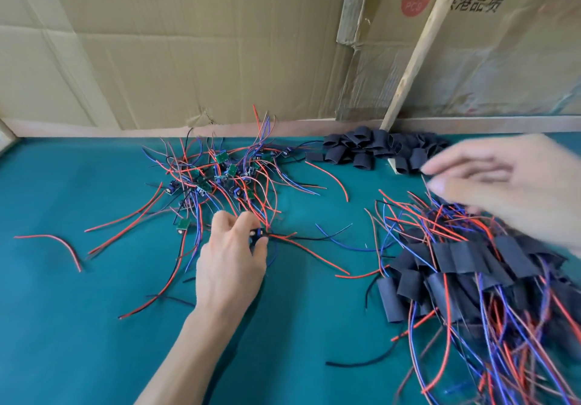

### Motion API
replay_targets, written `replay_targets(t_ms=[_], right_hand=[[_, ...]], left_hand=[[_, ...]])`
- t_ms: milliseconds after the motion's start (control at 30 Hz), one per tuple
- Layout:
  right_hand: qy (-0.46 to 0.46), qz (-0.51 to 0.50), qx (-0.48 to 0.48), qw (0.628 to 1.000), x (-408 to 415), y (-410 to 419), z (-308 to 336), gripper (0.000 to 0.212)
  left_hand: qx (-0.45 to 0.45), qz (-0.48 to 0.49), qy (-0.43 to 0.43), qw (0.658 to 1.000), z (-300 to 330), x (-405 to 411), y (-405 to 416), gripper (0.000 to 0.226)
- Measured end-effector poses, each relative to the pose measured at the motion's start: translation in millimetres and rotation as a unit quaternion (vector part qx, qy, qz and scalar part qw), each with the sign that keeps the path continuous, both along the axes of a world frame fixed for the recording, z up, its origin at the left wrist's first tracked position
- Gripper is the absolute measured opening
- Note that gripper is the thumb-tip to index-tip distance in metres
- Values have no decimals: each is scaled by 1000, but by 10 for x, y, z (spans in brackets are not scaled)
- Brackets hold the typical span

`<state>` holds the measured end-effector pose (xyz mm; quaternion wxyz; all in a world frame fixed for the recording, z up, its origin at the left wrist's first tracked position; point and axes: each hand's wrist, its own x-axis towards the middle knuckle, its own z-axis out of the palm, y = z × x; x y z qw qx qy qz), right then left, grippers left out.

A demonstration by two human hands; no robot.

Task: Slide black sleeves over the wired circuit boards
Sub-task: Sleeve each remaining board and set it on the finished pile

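Pinching one small wired circuit board [258, 234] in the left hand [231, 263] grip beside the tangled red and blue pile [220, 178] on the green worktop [63, 310], reaching the loose, blurry, empty right hand [503, 184] toward the short black tube sleeves [371, 148], taking just one, keeping wires straight.
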<state>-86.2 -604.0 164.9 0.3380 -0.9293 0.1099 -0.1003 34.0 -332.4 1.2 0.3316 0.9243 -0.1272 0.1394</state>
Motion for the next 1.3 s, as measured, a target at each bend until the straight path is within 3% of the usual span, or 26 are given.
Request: replay_targets(t_ms=[100,200,300,400,500,600,667,733,833,967,1033,1100,1200,1300], right_hand=[[-19,-6,-32,999,462,-90,50,32],[4,-60,-53,997,1004,-357,-60,9],[102,-84,-130,983,1419,-625,-320,18],[171,-90,-178,965,1595,-732,-590,22],[219,-66,-228,946,1643,-800,-846,29],[169,-122,-226,951,1657,-821,-962,10],[123,-192,-203,952,1658,-816,-946,18],[72,-241,-173,952,1604,-751,-817,20],[-1,-212,-76,974,1492,-561,-503,13],[-129,-153,89,976,1147,19,-332,15],[-141,-120,130,974,951,343,-453,19],[-112,-105,175,973,805,596,-690,22],[-57,-112,194,973,710,840,-1075,26],[-57,-104,202,972,684,973,-1329,26]], left_hand=[[3,-15,-84,996,41,7,0,21],[-120,-66,-137,981,108,8,-12,19],[-310,-92,-30,946,178,4,7,17],[-474,-139,145,857,265,36,31,16],[-541,-175,242,786,339,72,93,23],[-589,-214,295,721,394,81,152,33],[-603,-234,317,693,416,87,183,44],[-599,-242,344,682,428,79,181,41],[-567,-221,368,703,405,70,144,32],[-508,-147,338,779,276,53,32,26],[-476,-125,311,813,213,32,-16,23],[-412,-107,248,870,145,22,-49,21],[-245,-85,79,963,74,-5,-79,16],[-183,-99,4,978,65,-60,-124,16]])
